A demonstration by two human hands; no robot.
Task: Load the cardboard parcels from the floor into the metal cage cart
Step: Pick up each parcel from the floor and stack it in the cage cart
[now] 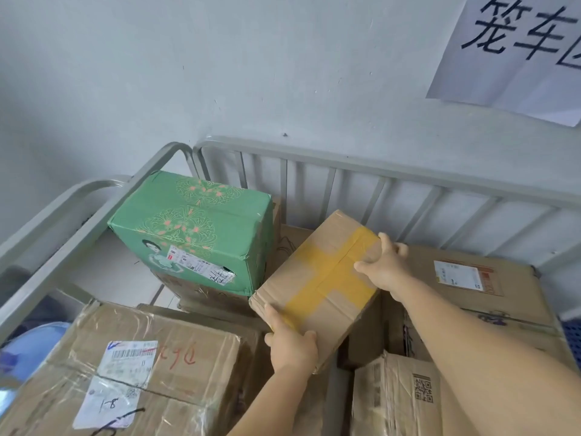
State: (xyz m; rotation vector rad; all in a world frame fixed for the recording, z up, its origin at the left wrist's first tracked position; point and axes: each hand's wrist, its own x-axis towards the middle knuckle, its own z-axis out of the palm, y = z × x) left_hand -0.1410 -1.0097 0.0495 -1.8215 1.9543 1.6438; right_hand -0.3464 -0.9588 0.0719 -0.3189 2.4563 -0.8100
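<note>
Cardboard parcel with yellow tape (320, 278) hangs tilted inside the cage cart (377, 174), between the green box (195, 228) and a labelled carton (471, 284). Better to level it before lowering into the gap. Left hand (292, 344) and right hand (385, 265) clamp opposite edges, fingers curled closed.

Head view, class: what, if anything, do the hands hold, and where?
A yellow-taped cardboard parcel. The left hand grips its near corner; the right hand grips its far right edge.

The single head-worn camera looks forward and steeply down, close over the cage cart (377, 173) against a wall (220, 73).
</note>
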